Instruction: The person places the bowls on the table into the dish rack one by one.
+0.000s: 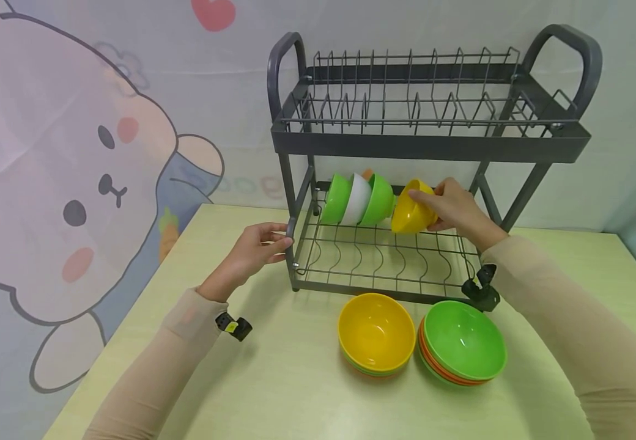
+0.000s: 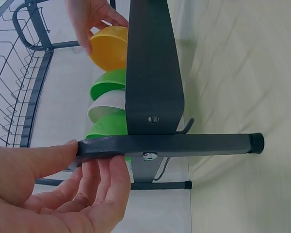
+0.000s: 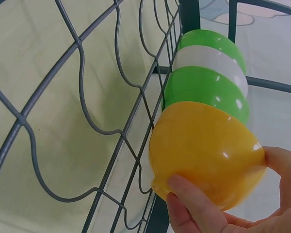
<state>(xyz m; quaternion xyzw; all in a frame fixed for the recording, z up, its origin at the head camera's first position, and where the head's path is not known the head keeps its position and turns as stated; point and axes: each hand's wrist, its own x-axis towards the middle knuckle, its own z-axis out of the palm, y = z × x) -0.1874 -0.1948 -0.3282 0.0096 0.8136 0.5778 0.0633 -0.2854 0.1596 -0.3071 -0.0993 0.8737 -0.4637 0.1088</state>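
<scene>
Right grip (image 1: 455, 209) in a pinch on yellow bowl (image 1: 413, 214), left grip (image 1: 253, 249) around rack post (image 2: 194, 144)

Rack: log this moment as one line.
left hand: grips rack | right hand: holds yellow bowl | lower tier: two green bowls, white bowl between | table: yellow-topped stack, green-topped stack

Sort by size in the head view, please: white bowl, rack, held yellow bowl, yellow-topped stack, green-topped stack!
1. Rack
2. Yellow-topped stack, green-topped stack: too alike to rank
3. Held yellow bowl
4. White bowl, partly hidden
</scene>
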